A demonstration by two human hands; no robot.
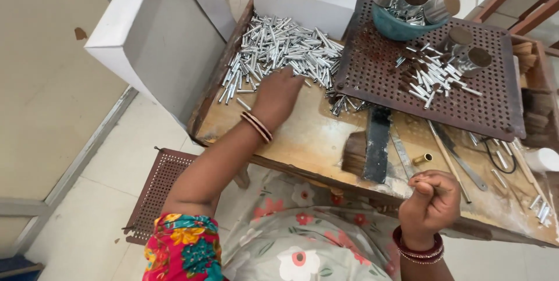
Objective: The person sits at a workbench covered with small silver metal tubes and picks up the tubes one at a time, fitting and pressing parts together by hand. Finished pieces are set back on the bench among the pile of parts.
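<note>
Left hand (278, 96), centre frame, fingers spread loosely onto the edge of the pile of small metal tubes (279, 48), placed to pick from it. Right hand (431, 202), lower right, curled narrow, pinching a thin rod (424, 183) above the wooden bench (303, 135).

Small workshop: worn, stained wooden workbench (303, 141), heap of short silver metal tubes (279, 48), rusty perforated metal plate (372, 71), teal bowl of metal caps (402, 25), hand tools (460, 159).
</note>
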